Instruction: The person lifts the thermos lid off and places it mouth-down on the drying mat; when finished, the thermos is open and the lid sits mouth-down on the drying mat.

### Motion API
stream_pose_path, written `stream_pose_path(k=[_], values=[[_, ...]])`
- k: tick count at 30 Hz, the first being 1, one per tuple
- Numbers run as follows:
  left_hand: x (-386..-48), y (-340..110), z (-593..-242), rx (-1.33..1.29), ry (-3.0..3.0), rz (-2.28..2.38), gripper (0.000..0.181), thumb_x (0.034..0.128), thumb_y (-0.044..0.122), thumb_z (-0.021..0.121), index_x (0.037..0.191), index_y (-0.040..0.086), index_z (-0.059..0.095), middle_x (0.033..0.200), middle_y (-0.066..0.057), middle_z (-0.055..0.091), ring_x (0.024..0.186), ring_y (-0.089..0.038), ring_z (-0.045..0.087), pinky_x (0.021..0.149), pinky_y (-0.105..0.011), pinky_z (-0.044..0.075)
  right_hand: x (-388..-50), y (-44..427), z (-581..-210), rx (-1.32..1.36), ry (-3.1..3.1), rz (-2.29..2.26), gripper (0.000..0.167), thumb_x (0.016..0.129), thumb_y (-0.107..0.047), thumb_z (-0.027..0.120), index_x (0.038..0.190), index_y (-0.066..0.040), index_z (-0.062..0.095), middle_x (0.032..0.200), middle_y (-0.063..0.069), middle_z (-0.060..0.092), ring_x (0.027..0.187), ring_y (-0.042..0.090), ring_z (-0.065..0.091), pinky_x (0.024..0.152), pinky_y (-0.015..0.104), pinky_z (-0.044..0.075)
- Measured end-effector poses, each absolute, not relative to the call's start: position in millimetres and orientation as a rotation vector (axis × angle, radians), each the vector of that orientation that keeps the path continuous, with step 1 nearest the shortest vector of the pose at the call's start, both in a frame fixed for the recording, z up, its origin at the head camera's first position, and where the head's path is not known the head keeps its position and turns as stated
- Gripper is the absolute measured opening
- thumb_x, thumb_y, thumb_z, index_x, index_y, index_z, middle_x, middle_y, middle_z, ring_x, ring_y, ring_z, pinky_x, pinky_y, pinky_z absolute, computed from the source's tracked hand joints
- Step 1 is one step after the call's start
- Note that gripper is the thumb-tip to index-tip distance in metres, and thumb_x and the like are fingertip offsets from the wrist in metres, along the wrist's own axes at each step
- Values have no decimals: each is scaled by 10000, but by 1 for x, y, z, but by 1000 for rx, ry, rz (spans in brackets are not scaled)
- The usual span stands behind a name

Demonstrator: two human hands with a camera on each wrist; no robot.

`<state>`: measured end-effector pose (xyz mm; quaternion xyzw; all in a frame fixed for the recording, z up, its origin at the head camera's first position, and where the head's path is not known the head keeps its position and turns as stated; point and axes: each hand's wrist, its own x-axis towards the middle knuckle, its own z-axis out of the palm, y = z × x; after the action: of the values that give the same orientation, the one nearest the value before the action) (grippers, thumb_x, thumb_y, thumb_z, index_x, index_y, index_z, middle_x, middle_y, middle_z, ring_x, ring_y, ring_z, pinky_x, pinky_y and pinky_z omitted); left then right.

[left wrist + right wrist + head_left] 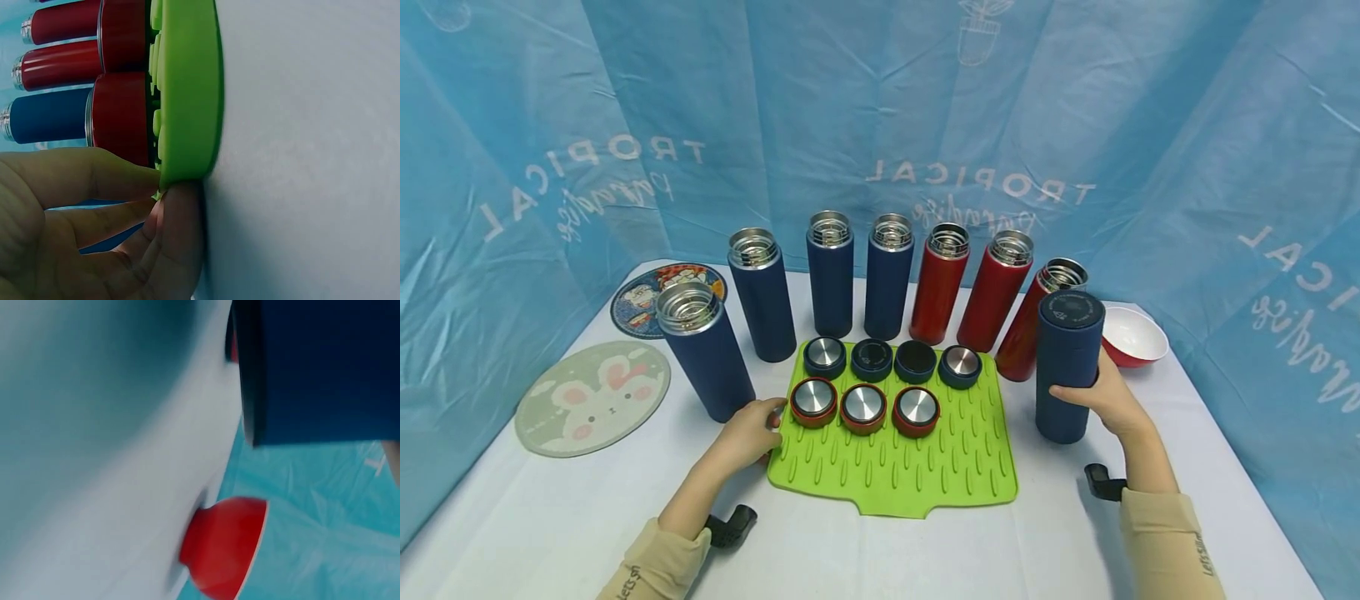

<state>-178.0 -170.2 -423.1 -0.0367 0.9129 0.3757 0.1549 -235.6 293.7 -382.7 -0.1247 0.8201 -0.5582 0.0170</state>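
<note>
My left hand [747, 435] pinches the left edge of a green ridged silicone mat [955, 475], thumb on top and fingers below, as the left wrist view [187, 125] shows. On the mat sit several blue-rimmed lids [916, 360] in a back row and three red-rimmed lids [862, 405] in front. With its fingers around the side, my right hand [1108, 396] grips a dark blue thermos bottle [1063, 375] that has its lid on. I cannot tell whether that bottle's base touches the table.
Behind the mat stand several lidless blue bottles [831, 287] and three lidless red ones [940, 292]. A red bowl with white inside [1135, 333] is at the right. Two round placemats, a rabbit one [597, 396] and a patterned one [636, 300], lie left. Blue curtains [880, 100] enclose the table.
</note>
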Motion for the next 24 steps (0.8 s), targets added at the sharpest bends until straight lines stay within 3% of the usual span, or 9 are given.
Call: stream_pose_path(k=[3,6,16,24], values=[[-178,-170,-423,-105,2612,1077,596,747,-66,552,1325,-95,411,916,-139,466,767,-227,516,520,-284,497,-236,285,-379,-367,2596,-1650,905,729,-58,717,1461,-137,191,1388,172,342,1207,312,366,954,659,282],[-178,-170,-423,-104,2610,1073,599,746,-67,552,1327,-93,410,915,-138,465,762,-225,516,521,-284,500,-238,276,-377,-392,2635,-1561,896,720,-117,742,1454,-134,228,1379,191,367,1217,384,363,949,656,291],[-177,-169,-421,-97,2618,1062,592,748,-67,551,1324,-94,414,915,-137,469,755,-222,517,525,-282,501,-243,240,-374,-635,2737,-1312,817,670,-214,790,1376,-163,381,1223,151,547,1072,346,512,876,577,413],[-177,-170,-419,-77,2645,1016,570,761,-41,565,1312,-91,430,879,-121,482,729,-207,513,532,-282,481,-241,208,-372,-704,2853,-1122,803,640,-326,807,1345,-252,429,1194,53,577,1035,276,548,851,534,449]])
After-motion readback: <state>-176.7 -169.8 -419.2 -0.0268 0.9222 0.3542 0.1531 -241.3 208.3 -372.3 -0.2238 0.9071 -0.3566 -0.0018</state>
